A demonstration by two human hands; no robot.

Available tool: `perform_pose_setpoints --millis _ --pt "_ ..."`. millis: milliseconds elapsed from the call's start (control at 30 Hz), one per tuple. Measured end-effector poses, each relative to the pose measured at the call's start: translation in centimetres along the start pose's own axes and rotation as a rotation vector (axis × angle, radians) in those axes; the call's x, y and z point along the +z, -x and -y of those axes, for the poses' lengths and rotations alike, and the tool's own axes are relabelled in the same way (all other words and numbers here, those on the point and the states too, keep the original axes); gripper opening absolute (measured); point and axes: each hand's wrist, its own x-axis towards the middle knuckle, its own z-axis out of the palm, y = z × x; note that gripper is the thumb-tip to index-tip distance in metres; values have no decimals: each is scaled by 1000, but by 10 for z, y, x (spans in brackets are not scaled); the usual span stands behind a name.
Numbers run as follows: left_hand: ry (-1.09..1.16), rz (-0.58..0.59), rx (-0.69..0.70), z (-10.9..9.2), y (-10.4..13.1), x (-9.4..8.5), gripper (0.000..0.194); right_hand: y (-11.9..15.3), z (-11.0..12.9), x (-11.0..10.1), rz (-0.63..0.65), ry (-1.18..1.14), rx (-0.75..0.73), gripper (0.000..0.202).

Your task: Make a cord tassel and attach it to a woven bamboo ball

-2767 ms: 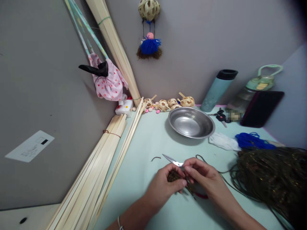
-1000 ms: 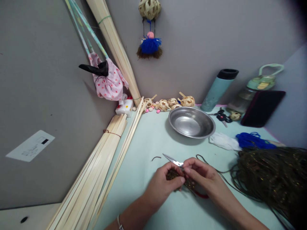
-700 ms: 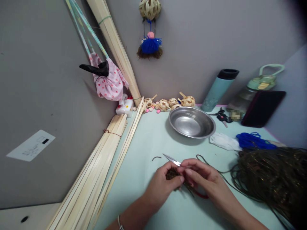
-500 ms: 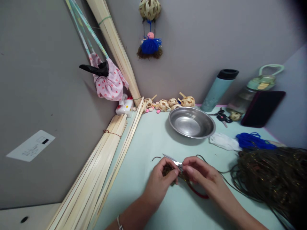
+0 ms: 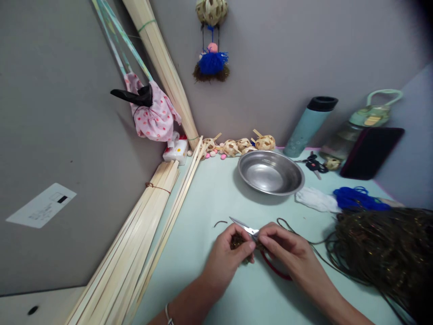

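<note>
My left hand (image 5: pixel 227 253) is closed around a small bunch of dark brown, glittery yarn (image 5: pixel 237 242). My right hand (image 5: pixel 286 248) pinches the other side of the same yarn between thumb and fingers, close to the left fingertips. Scissors with silver blades (image 5: pixel 244 225) and a red handle (image 5: pixel 275 268) lie on the table, partly hidden beneath the hands and yarn. A short cut piece of dark yarn (image 5: pixel 220 222) rests just beyond the left hand. To the right spreads a large heap of the brown yarn (image 5: pixel 379 248), with a loose strand looping toward my right hand.
A steel bowl (image 5: pixel 270 174) stands behind the hands. White yarn (image 5: pixel 318 200) and blue yarn (image 5: pixel 360 198) lie right of it, below a phone (image 5: pixel 372 153) and a bottle (image 5: pixel 310 128). Bamboo strips (image 5: pixel 135 234) lean along the left; woven balls (image 5: pixel 231 148) line the wall.
My right fingers have shifted slightly and now pinch the yarn more closely, near the left thumb. The left hand keeps its grip; the scissors stay about where they were.
</note>
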Motion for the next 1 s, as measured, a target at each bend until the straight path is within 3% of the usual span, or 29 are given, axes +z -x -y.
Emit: perform_pose_setpoints --millis 167,300,500,633,767,1000 --pt "5 46 -45 2 -1 1 24 0 -6 2 -1 -93 85 30" --pt "34 -23 -26 0 -2 1 18 -1 -7 5 -11 -196 101 29" --pt "177 -60 -14 -3 -2 1 19 -1 1 8 209 -162 138 30" --pt "42 -55 28 -2 -1 1 16 0 2 4 166 -33 73 33" --pt "-30 -10 10 1 -1 2 16 -2 1 4 211 4 35 39" --pt "-24 4 -5 1 0 3 18 -1 -7 3 175 -79 140 38"
